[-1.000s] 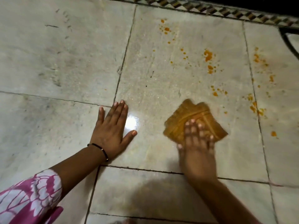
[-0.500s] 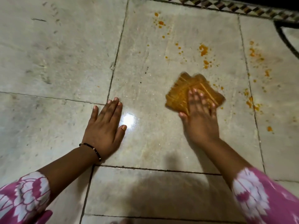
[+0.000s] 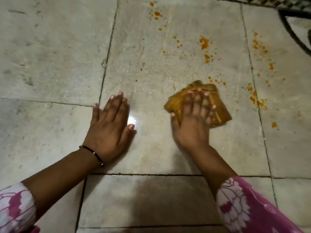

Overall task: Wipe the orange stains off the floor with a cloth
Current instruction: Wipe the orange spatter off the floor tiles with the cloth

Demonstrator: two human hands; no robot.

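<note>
The marble floor [image 3: 148, 68] is carrying orange stains [image 3: 204, 43] ahead and to the right of the right hand [image 3: 193, 120], the nearer one, which is pressing a folded orange cloth [image 3: 220, 113] flat under spread fingers. The left hand [image 3: 109, 130] is bracing open on the floor, well apart from the stains.

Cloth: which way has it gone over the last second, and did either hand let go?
The right hand slid the cloth away towards the stains, then back towards the body; its fingers lie flat on the cloth throughout. The left hand stayed flat on the floor. The far stains remain.
</note>
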